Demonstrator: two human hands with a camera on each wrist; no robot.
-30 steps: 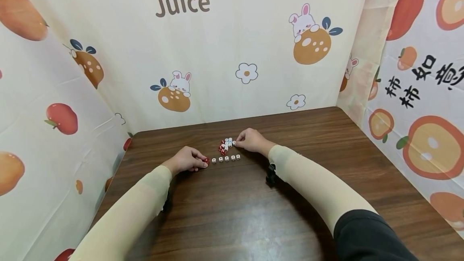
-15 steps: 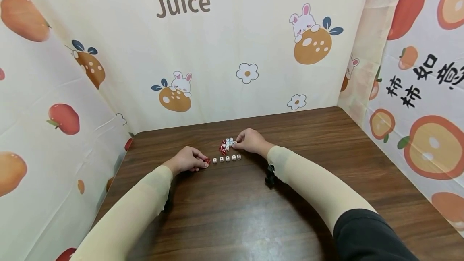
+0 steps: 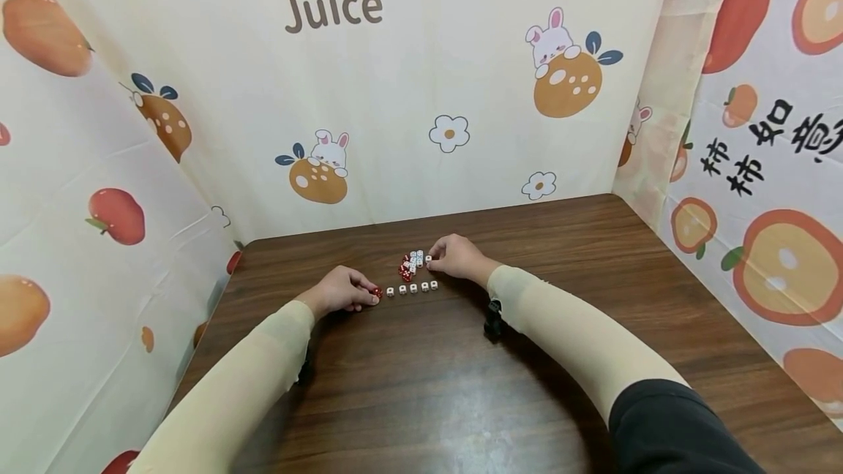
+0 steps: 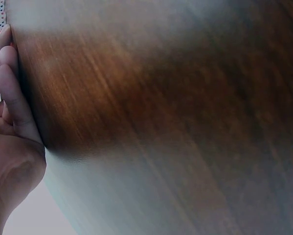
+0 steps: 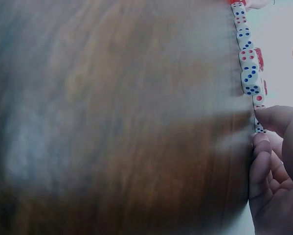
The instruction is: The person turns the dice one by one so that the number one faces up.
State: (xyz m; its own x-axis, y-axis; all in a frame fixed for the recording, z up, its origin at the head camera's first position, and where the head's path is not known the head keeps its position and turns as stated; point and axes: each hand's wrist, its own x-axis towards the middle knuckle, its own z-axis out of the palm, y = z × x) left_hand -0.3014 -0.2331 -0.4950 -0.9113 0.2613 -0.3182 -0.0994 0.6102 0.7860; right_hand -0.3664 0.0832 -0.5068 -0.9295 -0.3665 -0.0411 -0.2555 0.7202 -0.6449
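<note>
In the head view my left hand (image 3: 342, 289) pinches a red die (image 3: 377, 292) between thumb and fingertips. This die is at the left end of a row of several white dice (image 3: 413, 288) spaced out on the table. Farther back, my right hand (image 3: 456, 257) pinches a white die (image 3: 429, 259) at the right side of a tight cluster of red dice (image 3: 405, 273) and white dice with coloured pips (image 3: 416, 258). The right wrist view shows the right thumb (image 5: 278, 120) against a white die (image 5: 259, 128), partly hidden. The left wrist view mostly hides the red die behind the fingers (image 4: 11, 93).
A brown wood-grain table (image 3: 421, 371) lies under both hands. Printed fabric walls (image 3: 408, 79) stand along its back and sides. Dark wrist cameras (image 3: 492, 320) hang under the wrists.
The right fingers briefly cover more of the white die, then show it again, at most slightly shifted right. The left hand, the red die and the row look unchanged.
</note>
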